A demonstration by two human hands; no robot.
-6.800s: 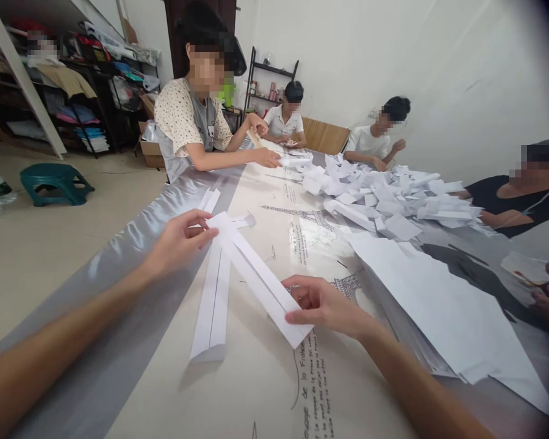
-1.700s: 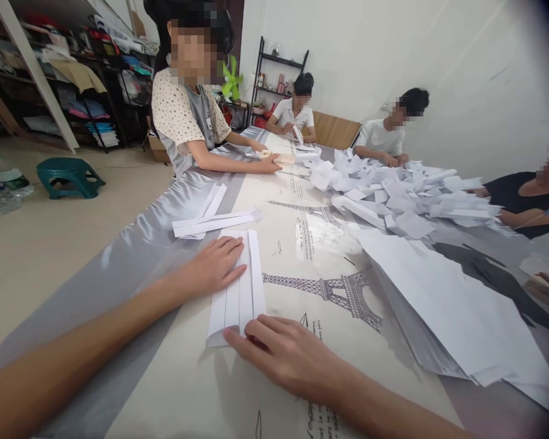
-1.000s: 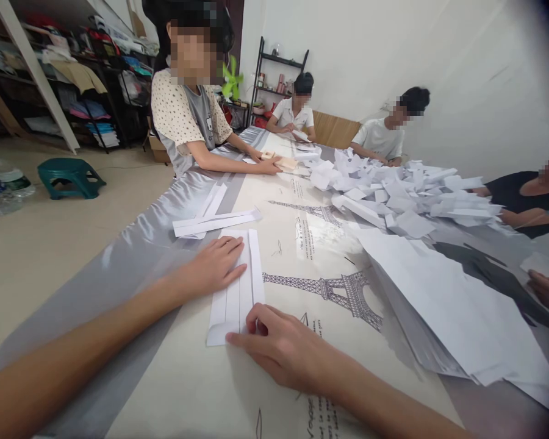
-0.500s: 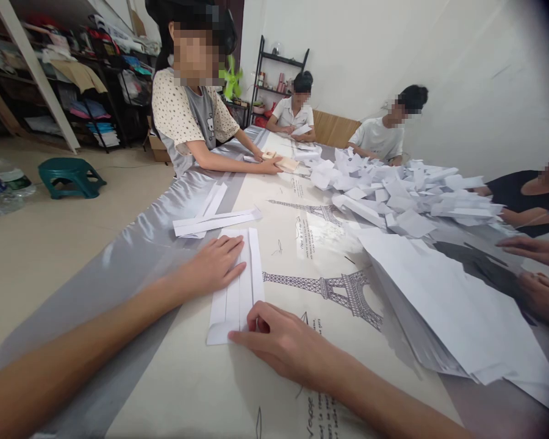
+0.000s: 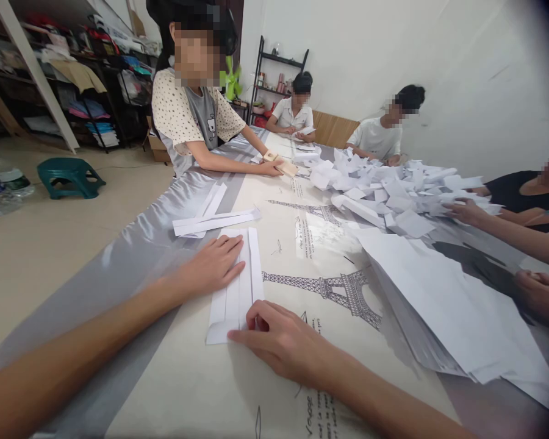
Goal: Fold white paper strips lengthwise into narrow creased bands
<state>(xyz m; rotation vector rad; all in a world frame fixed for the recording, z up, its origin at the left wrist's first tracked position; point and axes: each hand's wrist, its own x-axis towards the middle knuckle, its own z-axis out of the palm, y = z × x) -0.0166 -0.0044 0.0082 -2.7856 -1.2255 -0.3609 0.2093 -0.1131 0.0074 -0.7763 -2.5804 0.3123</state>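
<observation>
While left hand (image 5: 213, 265) lies flat, open, pinning folded paper strip (image 5: 236, 286) to tablecloth (image 5: 274, 390), right hand (image 5: 279, 338) fingertips pinch near end, pressing crease.

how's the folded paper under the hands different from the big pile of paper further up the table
The folded paper is one long strip creased into narrow panels, lying flat; the pile is many smaller pieces heaped loosely at all angles. The folded paper is pinned by the left hand laid flat on it and the right hand pressing its near end; the pile sits mid-table, where another person's hand reaches into it. Both are plain white paper on the same tablecloth.
</observation>
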